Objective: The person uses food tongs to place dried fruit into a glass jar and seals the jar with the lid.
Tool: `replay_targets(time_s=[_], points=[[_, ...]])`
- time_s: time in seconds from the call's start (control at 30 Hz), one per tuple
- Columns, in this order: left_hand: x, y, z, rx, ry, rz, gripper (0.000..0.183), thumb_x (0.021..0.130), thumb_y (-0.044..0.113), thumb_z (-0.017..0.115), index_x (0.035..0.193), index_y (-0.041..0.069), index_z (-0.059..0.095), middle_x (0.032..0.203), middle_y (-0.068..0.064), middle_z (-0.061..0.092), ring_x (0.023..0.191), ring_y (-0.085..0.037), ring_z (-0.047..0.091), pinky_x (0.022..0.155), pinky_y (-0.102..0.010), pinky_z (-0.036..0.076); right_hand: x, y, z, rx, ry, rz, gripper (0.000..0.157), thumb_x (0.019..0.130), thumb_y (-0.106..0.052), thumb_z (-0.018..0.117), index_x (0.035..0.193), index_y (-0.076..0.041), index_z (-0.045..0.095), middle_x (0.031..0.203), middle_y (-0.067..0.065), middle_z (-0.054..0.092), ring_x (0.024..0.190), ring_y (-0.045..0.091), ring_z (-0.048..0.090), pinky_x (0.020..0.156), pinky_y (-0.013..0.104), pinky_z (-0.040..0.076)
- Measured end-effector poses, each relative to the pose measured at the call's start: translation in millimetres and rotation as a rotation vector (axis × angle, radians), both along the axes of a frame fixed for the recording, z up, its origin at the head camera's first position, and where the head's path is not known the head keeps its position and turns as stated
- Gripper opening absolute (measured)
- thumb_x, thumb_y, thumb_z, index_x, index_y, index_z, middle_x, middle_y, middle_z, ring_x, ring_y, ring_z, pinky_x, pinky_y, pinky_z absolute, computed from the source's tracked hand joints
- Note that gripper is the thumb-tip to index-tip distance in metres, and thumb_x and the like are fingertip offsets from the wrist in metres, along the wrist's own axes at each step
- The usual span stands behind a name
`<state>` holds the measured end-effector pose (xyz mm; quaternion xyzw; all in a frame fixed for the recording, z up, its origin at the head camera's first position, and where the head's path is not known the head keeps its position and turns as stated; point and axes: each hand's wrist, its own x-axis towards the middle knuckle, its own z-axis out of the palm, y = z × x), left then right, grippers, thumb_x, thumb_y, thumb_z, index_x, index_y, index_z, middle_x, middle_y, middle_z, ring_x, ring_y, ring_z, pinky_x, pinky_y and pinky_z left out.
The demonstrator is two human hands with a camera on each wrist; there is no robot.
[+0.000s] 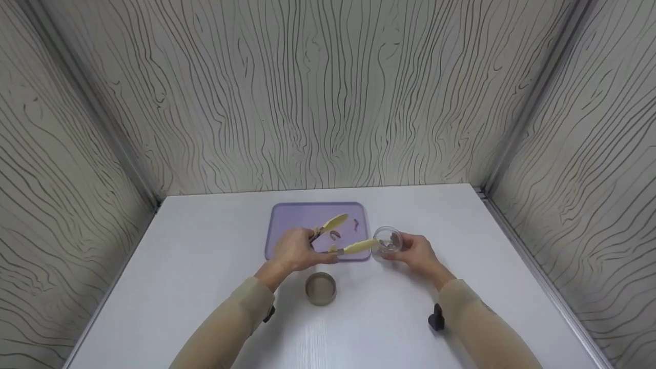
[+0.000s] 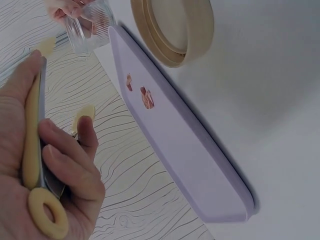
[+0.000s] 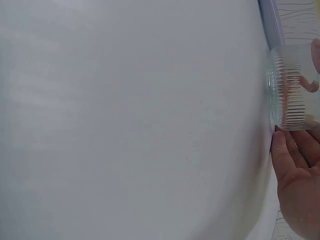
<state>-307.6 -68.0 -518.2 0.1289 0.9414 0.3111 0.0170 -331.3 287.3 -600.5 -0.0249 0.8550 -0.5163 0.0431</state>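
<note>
Apparent transfer step: the left hand (image 1: 294, 251) grips spread tongs (image 1: 360, 246), the right hand (image 1: 421, 257) holds a jar (image 3: 290, 100) by the right edge of the tray (image 1: 294, 216), whose reddish pieces (image 1: 334, 235) seemingly call for pinching.

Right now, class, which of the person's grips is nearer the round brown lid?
Left. The left grip, holding yellow tongs, is just beyond the lid; the right grip, holding the clear jar, is farther off to its right.
</note>
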Motion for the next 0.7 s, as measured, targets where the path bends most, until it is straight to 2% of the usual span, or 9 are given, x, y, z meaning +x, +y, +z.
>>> replay_targets(time_s=[0.23,0.5,0.6,0.7], points=[[-0.5,-9.8,-6.8,-0.011,0.047,0.013,0.058,0.078,0.061,0.097,0.088,0.010,0.070,0.068,0.009,0.041,0.063,-0.010,0.041,0.055,-0.028,0.030,0.1,-0.1,1.1,0.011,-0.003,-0.015,0.073,0.085,-0.022,0.099,0.150,-0.006,0.069,0.148,0.014,0.076,0.148,0.041,0.065,0.133,0.061,0.040],[0.2,-17.5,-11.4,-0.020,0.056,0.024,0.056,0.080,0.058,0.097,0.102,0.009,0.081,0.067,0.010,0.040,0.063,-0.010,0.041,0.055,-0.029,0.030,0.4,0.0,0.8,0.028,-0.003,-0.023,0.071,0.086,-0.024,0.099,0.148,-0.006,0.070,0.147,0.014,0.076,0.148,0.041,0.065,0.133,0.063,0.038],[-0.4,-19.7,-14.2,-0.019,0.067,0.022,0.055,0.082,0.058,0.094,0.102,0.009,0.082,0.066,0.010,0.040,0.061,-0.010,0.040,0.054,-0.029,0.030,-0.6,0.1,-0.4,0.034,-0.010,-0.025,0.072,0.086,-0.025,0.099,0.150,-0.006,0.070,0.148,0.014,0.076,0.149,0.042,0.064,0.133,0.063,0.039],[-1.4,-21.5,-16.2,-0.017,0.062,0.029,0.059,0.083,0.060,0.092,0.110,0.007,0.084,0.065,0.011,0.040,0.060,-0.009,0.039,0.054,-0.029,0.029,-2.2,0.1,-1.8,0.039,-0.015,-0.030,0.074,0.086,-0.025,0.099,0.151,-0.007,0.069,0.149,0.014,0.075,0.149,0.042,0.064,0.133,0.062,0.039]])
